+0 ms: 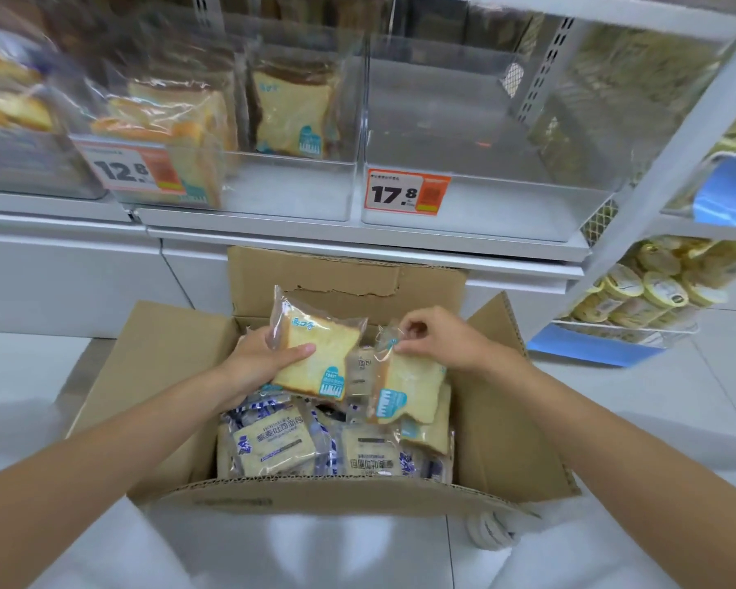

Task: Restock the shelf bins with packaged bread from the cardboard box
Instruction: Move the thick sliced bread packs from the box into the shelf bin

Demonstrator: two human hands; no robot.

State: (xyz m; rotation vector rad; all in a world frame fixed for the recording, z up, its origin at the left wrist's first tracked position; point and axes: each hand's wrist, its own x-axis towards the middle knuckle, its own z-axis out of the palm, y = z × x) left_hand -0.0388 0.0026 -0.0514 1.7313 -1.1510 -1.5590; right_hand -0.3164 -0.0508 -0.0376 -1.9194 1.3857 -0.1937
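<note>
Left grip [268,359] clasps a clear-wrapped toast pack [315,354], thumb across its front, raised above the open cardboard box [506,418]; right grip [430,337] pinches the top edge of a second toast pack [404,388] inside that box, atop blue-striped bread packs [273,444]; beyond the box, the 17.8 bin [464,206] is bare.

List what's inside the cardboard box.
The cardboard box holds blue-striped bread packs and yellow toast packs; the left hand and right hand each grip one. Lower layers are covered.

Over the open cardboard box [162,376], left hand [261,362] grips one toast pack [315,354], right hand [434,340] pinches another [408,386].
</note>
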